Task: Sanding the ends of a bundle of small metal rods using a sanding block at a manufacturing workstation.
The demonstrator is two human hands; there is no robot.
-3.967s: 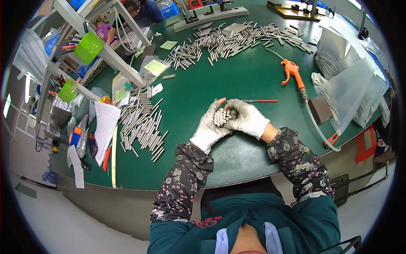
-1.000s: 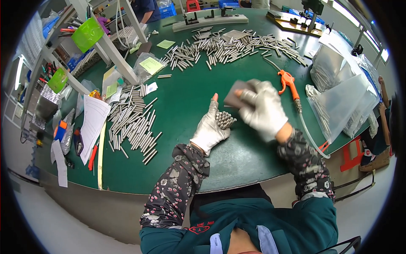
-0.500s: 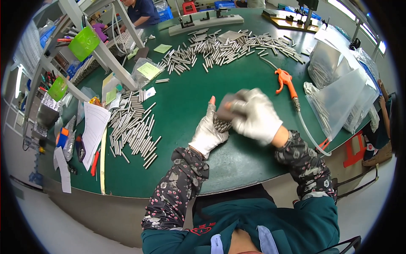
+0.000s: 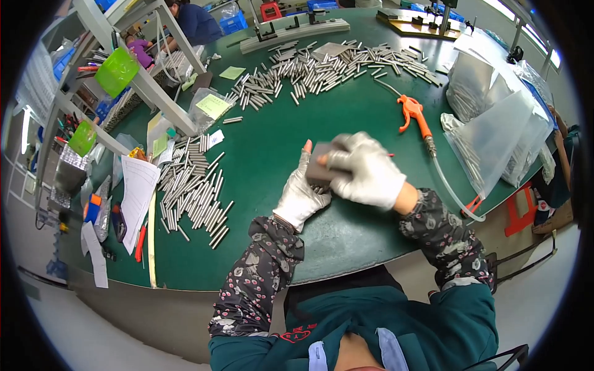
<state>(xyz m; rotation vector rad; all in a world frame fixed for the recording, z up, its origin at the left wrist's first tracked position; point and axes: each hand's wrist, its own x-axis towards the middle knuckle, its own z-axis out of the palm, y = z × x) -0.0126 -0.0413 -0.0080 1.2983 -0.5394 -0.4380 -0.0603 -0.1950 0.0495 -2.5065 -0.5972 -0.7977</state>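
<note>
My left hand [image 4: 298,196], in a white glove with bare fingertips, is closed around a bundle of metal pins [image 4: 318,188], its thumb pointing up. Most of the bundle is hidden under a flat grey-brown block [image 4: 318,166] that looks like a sanding sponge. The block is gripped by my right hand [image 4: 368,173], gloved the same way and slightly blurred, and it lies over the pins' ends. Left of my hands spreads a pile of loose metal pins [image 4: 197,191]. A wider pile of pins [image 4: 322,71] covers the far middle of the green table [image 4: 352,244].
An orange air blow gun [image 4: 414,114] with a clear hose lies to the right. Bags of pins [image 4: 473,145] stand at the right edge. Papers [image 4: 137,198], a red pen-like tool [image 4: 140,243] and a shelf frame [image 4: 164,108] occupy the left. A metal rail fixture [image 4: 297,36] sits at the back.
My right hand has brought the block left and down onto the bundle, covering pin ends that showed before. My left hand stays closed on the pins, almost in place.
</note>
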